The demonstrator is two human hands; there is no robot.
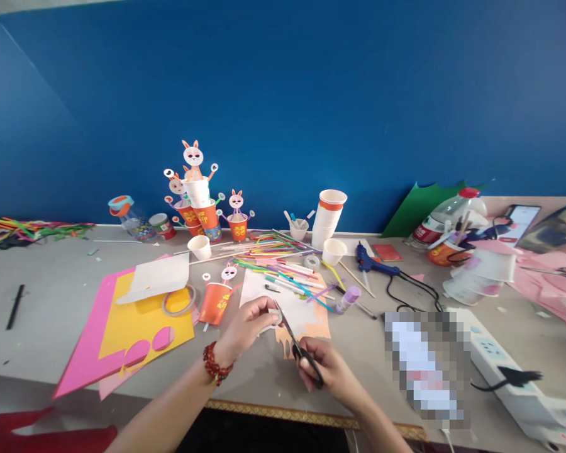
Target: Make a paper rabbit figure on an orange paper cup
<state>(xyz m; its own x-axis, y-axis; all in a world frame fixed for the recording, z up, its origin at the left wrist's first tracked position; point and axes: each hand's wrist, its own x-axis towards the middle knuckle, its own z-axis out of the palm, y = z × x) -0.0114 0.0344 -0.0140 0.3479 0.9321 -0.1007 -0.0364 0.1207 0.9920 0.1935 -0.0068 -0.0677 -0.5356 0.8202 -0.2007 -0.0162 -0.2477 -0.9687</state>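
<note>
My left hand (248, 327), with a red bead bracelet on the wrist, pinches a small piece of white paper (270, 322) just above the table. My right hand (327, 371) is closed round the black handles of a pair of scissors (296, 343), whose blades point up-left into that paper. Under both hands lie a white sheet (292, 307) and an orange paper (318, 327). An orange paper cup with a rabbit figure (216, 301) stands just left of my left hand.
Pink and yellow card (122, 330) with a tape ring (179, 301) lie at left. Coloured straws and pens (278, 261), white cups (329, 217), rabbit cup figures (198, 201), a blue glue gun (372, 264), a glue stick (348, 299) and a white power strip (509, 371) crowd the table.
</note>
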